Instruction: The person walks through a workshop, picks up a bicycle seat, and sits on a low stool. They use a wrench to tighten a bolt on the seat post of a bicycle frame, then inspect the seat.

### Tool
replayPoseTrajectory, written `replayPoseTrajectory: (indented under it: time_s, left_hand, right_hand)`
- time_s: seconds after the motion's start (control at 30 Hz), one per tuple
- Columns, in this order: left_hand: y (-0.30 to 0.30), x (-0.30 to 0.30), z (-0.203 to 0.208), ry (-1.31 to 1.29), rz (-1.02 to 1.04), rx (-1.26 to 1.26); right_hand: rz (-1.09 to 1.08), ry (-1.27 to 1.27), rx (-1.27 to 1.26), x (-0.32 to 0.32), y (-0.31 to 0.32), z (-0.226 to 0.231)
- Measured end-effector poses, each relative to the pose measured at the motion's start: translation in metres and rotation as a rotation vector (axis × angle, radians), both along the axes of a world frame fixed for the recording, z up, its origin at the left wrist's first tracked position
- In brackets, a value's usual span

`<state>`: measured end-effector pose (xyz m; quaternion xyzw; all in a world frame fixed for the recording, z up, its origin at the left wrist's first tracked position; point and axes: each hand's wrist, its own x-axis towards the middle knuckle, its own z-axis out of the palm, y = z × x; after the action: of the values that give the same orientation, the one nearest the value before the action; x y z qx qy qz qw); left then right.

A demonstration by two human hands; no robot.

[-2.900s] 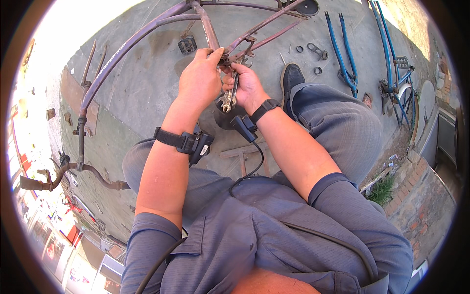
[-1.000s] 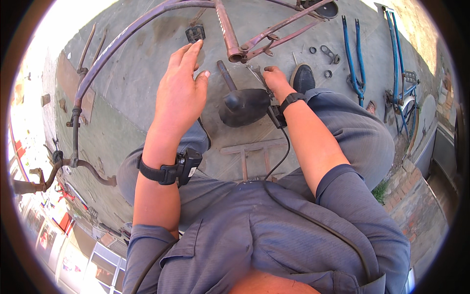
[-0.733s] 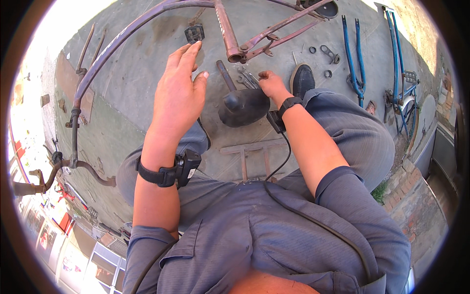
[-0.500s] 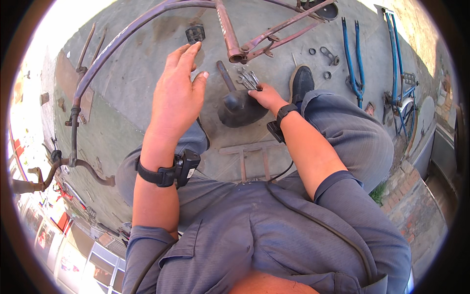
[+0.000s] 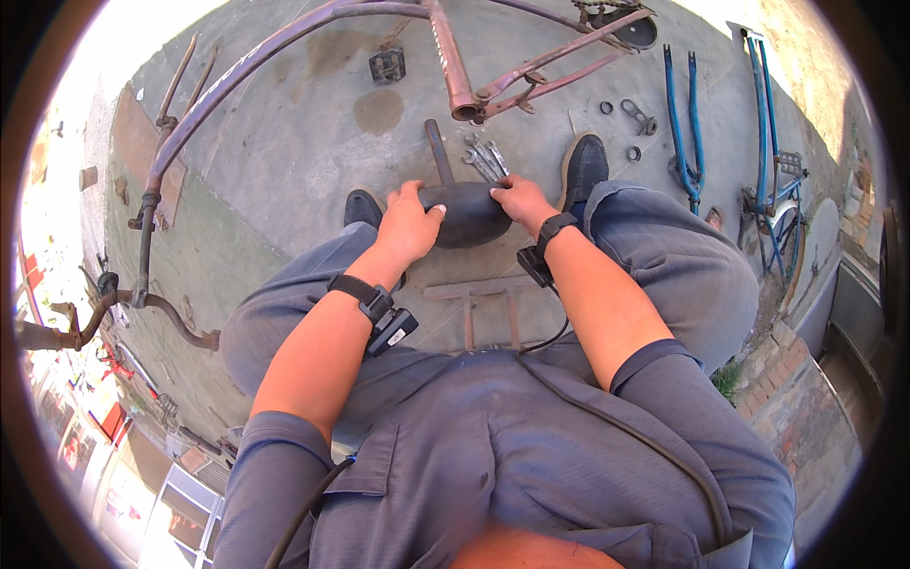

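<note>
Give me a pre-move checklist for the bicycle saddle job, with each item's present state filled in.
1. Left hand grips the saddle at its left side: ok.
2. Right hand grips its right side: ok.
3. Seat post attached to the saddle, pointing away from the person: ok.
4. Wrenches lie on the ground just beyond the saddle, within reach: ok.
5. Frame's seat tube end free of obstruction: cannot tell.
6. Saddle clamp tightness: cannot tell, hidden underneath.

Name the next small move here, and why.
Probably lift the black saddle off the ground: both the left hand and the right hand grip its sides, its post points toward the frame's open seat tube just ahead.
</note>
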<state>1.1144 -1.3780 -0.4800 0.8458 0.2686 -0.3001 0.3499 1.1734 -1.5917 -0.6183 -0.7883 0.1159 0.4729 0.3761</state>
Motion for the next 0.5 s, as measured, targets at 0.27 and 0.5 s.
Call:
replayPoseTrajectory:
  time_s: [0.27,0.5]
  left_hand:
    - [0.023,-0.008,0.0,0.157,0.329,-0.244]
    - [0.041,-0.006,0.047,0.139,0.602,-0.415]
  right_hand:
    - [0.017,0.136,0.052,0.022,-0.005,0.037]
    - [0.115,0.102,0.156,0.06,0.0,0.113]
